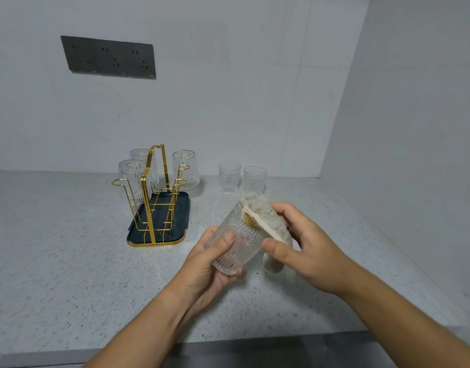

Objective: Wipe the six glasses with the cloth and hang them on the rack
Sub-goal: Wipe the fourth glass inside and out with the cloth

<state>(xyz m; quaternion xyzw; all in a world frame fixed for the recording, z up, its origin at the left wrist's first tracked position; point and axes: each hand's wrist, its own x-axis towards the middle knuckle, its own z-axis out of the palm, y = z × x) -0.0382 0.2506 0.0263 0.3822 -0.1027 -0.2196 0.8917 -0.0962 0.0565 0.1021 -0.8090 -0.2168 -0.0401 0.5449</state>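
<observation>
Ribbed clear glass tumbler (235, 243) tilted above speckled grey table (69, 261), left hand (210, 264) fingers (226, 241) curled round its base end. Right hand (305, 248) fingers clenched on fluffy grey cloth (265, 216) pressed over its mouth. Three inverted tumblers (131, 179) on gold wire rack (154, 197); two upright tumblers (229, 176) on table just right of it.

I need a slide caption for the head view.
Left hand holds a ribbed glass, right hand grips the cloth over its mouth; three glasses hang on the rack, two glasses stand beside.

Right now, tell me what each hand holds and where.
Left hand grips the embossed glass round its body near the base; right hand pinches the grey cloth over the glass's rim.
</observation>
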